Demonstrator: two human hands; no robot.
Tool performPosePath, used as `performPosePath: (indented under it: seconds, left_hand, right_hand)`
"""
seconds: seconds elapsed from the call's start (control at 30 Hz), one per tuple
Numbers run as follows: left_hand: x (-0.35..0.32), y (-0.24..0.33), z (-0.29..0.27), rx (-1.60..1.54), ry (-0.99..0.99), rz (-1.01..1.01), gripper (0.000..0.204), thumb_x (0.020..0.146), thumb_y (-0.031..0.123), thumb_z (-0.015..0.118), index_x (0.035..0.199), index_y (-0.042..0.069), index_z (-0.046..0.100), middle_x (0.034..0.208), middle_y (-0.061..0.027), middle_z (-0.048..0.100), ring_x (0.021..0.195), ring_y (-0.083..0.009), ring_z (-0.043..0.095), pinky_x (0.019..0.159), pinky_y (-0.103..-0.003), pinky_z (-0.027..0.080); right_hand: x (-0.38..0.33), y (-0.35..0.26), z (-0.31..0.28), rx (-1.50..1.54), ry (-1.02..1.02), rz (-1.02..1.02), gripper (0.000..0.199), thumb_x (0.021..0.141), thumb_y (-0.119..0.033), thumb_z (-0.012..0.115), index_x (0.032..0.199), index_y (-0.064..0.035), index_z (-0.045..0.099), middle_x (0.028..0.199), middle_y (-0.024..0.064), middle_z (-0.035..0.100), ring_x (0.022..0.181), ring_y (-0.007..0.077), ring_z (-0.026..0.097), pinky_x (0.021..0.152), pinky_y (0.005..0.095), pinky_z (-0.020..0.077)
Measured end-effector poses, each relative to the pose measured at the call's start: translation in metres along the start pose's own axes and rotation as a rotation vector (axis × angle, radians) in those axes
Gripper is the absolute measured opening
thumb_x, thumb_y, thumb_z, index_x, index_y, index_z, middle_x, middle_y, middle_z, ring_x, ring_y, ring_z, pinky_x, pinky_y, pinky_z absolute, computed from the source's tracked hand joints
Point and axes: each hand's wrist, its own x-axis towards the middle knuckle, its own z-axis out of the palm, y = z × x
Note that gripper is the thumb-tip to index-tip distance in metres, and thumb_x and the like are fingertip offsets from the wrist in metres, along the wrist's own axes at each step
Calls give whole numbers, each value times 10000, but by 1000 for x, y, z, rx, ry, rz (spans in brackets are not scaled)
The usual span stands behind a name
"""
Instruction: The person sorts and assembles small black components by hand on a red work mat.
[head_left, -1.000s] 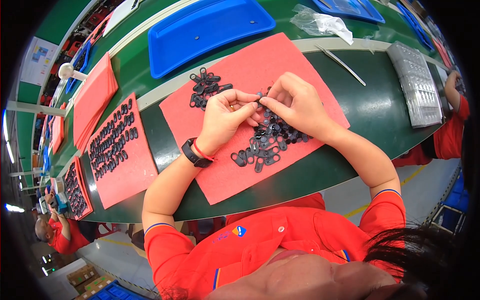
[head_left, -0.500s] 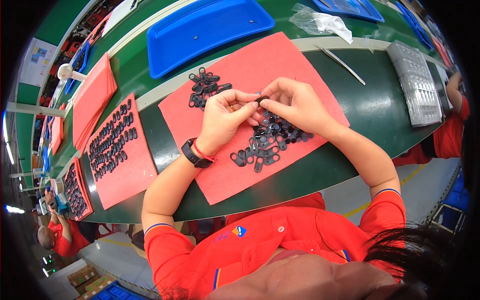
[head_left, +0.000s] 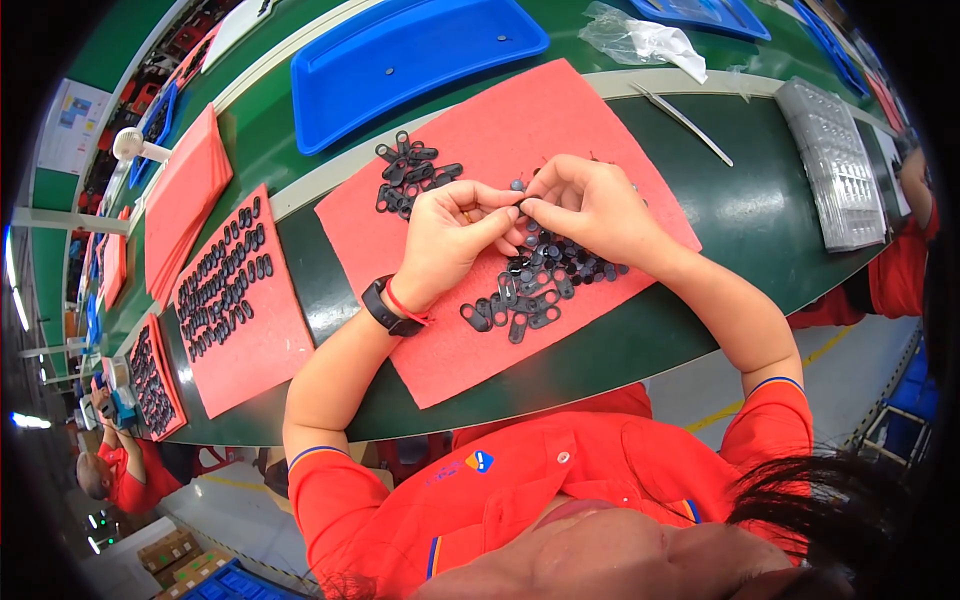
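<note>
My left hand (head_left: 452, 232) and my right hand (head_left: 592, 210) meet above a pink foam sheet (head_left: 420, 350). Thumb and fingers of both pinch one small black part (head_left: 521, 203), mostly hidden by the fingertips. Under and beside the right hand lies a heap of small dark round discs (head_left: 580, 262). Nearer to me are several flat black oval pieces with a ring-shaped end (head_left: 517, 328). A second group of such black pieces (head_left: 405, 172) lies beyond my left hand.
Left of me, another pink sheet (head_left: 240, 370) carries rows of black pieces. A blue tray (head_left: 340, 110) with two small discs stands at the back. Tweezers (head_left: 685, 125), a plastic bag (head_left: 640, 42) and stacked clear blister trays (head_left: 830, 170) lie to the right. A co-worker (head_left: 125, 470) sits far left.
Both hands stay in almost the same place. The black part between the fingertips has turned slightly and shows less.
</note>
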Motion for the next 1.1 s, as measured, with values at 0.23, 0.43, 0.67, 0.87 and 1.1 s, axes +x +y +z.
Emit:
performPosePath:
  seconds: [0.23,0.43,0.67,0.87,1.1]
  left_hand:
    - [0,1,-1,12,-5,-82,130,841,9,597,945,-68,602,750,-117,649,605,-122,632,552,-228,539]
    - [-1,0,-1,17,13,-111,119,837,12,603,924,-69,605,724,-103,640,580,-115,621,513,-224,528]
    - [0,1,-2,5,18,-120,127,828,19,616,913,-74,604,720,-102,638,563,-108,612,491,-218,518]
    - [0,3,-3,-1,0,-147,109,827,12,615,917,-50,620,741,-108,653,558,-92,605,484,-205,504]
    - [3,2,0,-48,26,-115,140,828,19,621,926,-79,602,796,-134,653,617,-122,630,538,-224,538]
  right_hand:
    - [-1,0,2,18,-18,12,137,791,-123,650,829,-6,589,677,13,607,567,38,517,500,204,393]
    - [-1,6,4,36,-25,-3,124,805,-105,639,812,-8,562,700,22,606,601,53,537,535,212,419]
    - [0,2,4,42,-39,23,126,803,-104,639,801,-7,559,708,19,595,629,58,532,562,212,428]
    - [0,4,4,80,-70,53,131,807,-113,640,796,-8,563,720,15,599,633,51,531,562,210,429]
    - [5,11,2,154,-52,52,132,819,-101,640,798,4,563,710,12,607,604,33,525,532,181,416]
